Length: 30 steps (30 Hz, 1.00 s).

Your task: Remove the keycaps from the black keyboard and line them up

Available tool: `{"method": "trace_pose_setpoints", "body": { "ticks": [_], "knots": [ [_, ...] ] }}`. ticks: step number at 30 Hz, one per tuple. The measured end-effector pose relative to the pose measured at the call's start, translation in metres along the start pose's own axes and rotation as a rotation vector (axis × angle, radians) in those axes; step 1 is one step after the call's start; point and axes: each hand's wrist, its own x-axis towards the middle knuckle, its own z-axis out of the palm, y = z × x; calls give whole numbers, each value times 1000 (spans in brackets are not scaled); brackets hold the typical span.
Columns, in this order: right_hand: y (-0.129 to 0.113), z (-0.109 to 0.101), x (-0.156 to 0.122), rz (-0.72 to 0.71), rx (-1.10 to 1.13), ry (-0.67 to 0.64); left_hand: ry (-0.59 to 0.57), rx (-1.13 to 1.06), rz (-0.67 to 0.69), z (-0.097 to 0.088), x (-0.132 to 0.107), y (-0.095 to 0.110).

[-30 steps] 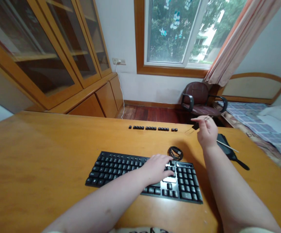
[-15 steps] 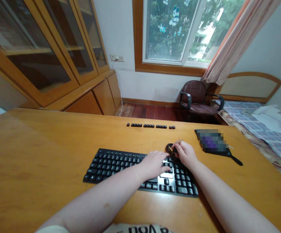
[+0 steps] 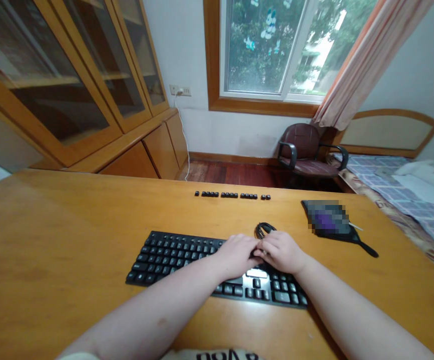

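Observation:
A black computer keyboard (image 3: 179,257) lies on the desk in front of me. My left hand (image 3: 236,256) rests over its right half, its fingertips bent in to meet the other hand. My right hand (image 3: 281,251) lies over the number pad end with its fingers curled together against the left fingertips. Whatever is pinched between the two hands is hidden by the fingers. Just behind the right hand, a coiled black cable (image 3: 264,229) sits at the keyboard's back edge.
Several loose black keycaps (image 3: 229,195) stand in a row near the desk's far edge. To the right is a dark pouch (image 3: 331,232) with a strap, blurred on top. Beyond the wooden desk (image 3: 70,225) stand an office chair (image 3: 302,147) and a bed (image 3: 408,185).
My right hand has moved left and down from the cable to meet my left hand. Thin prongs that stuck up from its fingers no longer show. My left hand has hardly moved.

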Motion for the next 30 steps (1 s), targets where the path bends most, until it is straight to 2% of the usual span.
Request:
{"method": "trace_pose_setpoints", "body": {
  "ticks": [4,7,13,24,30],
  "knots": [
    [5,4,-4,112,-11,96,21,9,-17,1,1,-1],
    [7,7,-6,190,-9,106,29,4,-21,2,1,-3],
    [8,8,-4,254,-11,142,11,21,-25,1,1,-2],
    [9,4,1,548,172,0,26,0,-24,3,1,-5],
    [9,3,7,685,232,-40,-6,84,-12,3,1,-5]
  ]
}}
